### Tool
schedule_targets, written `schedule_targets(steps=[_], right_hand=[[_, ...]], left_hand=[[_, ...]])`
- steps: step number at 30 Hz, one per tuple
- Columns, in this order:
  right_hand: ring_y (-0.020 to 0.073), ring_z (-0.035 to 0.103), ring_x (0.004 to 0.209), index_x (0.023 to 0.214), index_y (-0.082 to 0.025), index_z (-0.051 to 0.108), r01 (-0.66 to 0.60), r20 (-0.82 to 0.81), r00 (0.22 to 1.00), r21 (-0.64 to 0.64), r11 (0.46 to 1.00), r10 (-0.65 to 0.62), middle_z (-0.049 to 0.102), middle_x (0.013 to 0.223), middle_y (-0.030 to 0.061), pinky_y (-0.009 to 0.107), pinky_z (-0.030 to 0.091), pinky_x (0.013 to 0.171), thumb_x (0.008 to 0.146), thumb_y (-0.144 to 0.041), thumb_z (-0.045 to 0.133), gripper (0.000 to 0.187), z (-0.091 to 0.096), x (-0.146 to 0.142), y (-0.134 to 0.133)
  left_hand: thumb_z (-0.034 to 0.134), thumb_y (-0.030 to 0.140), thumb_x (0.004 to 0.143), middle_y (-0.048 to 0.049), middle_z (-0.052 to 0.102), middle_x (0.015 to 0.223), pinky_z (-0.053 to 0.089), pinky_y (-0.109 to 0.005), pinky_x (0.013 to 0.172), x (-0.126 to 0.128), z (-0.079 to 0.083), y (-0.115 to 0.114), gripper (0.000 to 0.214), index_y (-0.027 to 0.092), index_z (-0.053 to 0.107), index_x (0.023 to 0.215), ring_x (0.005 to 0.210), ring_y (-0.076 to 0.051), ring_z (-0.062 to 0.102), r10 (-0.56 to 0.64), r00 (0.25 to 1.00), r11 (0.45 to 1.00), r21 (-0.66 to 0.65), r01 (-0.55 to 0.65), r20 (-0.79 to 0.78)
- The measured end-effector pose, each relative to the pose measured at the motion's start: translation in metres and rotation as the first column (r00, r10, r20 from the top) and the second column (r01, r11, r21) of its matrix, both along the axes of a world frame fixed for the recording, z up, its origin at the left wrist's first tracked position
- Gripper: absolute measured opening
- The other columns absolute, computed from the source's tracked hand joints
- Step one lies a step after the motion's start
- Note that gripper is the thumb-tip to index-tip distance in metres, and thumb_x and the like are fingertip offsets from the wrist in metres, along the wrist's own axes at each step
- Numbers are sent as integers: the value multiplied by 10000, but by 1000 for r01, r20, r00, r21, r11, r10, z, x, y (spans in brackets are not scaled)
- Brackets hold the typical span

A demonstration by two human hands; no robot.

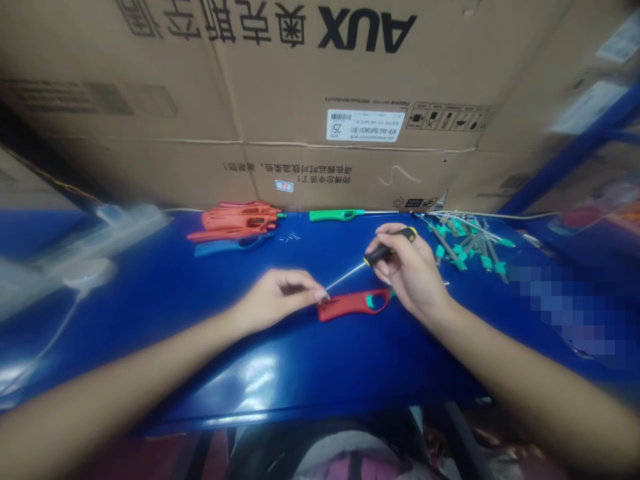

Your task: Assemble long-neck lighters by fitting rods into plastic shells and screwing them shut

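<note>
My right hand [413, 267] grips the black and yellow handle of a screwdriver [383, 253], its thin shaft slanting down to the left. At the shaft's tip, the thumb and fingers of my left hand [285, 297] are pinched together; whatever is between them is too small to make out. Just below both hands lies a red lighter casing [345, 308] with a teal trigger, flat on the blue table [240, 380]. Its left end is close under my left fingertips, and its right end runs under my right hand.
Several red handle casings [240, 220] are stacked at the back left, beside a blue casing [233, 245]. Tiny pins or screws [293, 237] lie near them. A green lighter [335, 215] rests against the cardboard box [280, 100]. Several metal rods with teal parts [465, 243] are piled right.
</note>
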State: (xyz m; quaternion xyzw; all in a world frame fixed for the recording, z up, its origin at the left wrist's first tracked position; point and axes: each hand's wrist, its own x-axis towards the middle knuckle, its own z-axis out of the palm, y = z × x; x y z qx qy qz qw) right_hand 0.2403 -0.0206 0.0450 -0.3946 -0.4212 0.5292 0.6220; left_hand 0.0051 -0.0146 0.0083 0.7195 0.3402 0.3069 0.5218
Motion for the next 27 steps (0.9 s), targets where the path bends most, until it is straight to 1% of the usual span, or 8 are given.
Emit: schedule_targets(steps=[5, 12, 20, 27], right_hand=[[61, 416, 394, 846, -223, 547, 24, -7, 1000, 20, 1000, -24, 677, 660, -26, 194, 301, 367, 755, -259, 690, 173, 2, 0, -2], [58, 400, 383, 845, -231, 540, 4, 21, 1000, 36, 999, -5, 672, 655, -37, 198, 287, 367, 762, -242, 672, 156, 2, -1, -4], [56, 399, 373, 856, -231, 532, 11, 33, 999, 59, 998, -13, 673, 651, -39, 201, 291, 372, 768, -237, 670, 164, 3, -2, -6], [56, 397, 380, 863, -237, 523, 13, 44, 999, 73, 997, -16, 665, 659, -42, 203, 295, 376, 765, -260, 678, 185, 3, -2, -6]], left_hand=[[737, 332, 880, -53, 739, 876, 544, -259, 763, 0, -1, 0, 187, 149, 770, 870, 795, -149, 678, -9, 1000, 999, 37, 9, 4], [735, 369, 878, -64, 732, 870, 539, -266, 722, 1, -1, -1, 227, 144, 766, 865, 765, -149, 665, -25, 1000, 996, 80, 26, -7], [737, 312, 878, -56, 725, 865, 514, -248, 710, 0, -1, 0, 172, 143, 771, 870, 768, -140, 658, -31, 1000, 997, 74, 31, -1], [737, 349, 879, -58, 722, 860, 511, -248, 695, 0, -2, 0, 207, 145, 772, 870, 759, -143, 655, -33, 999, 996, 77, 34, -12]])
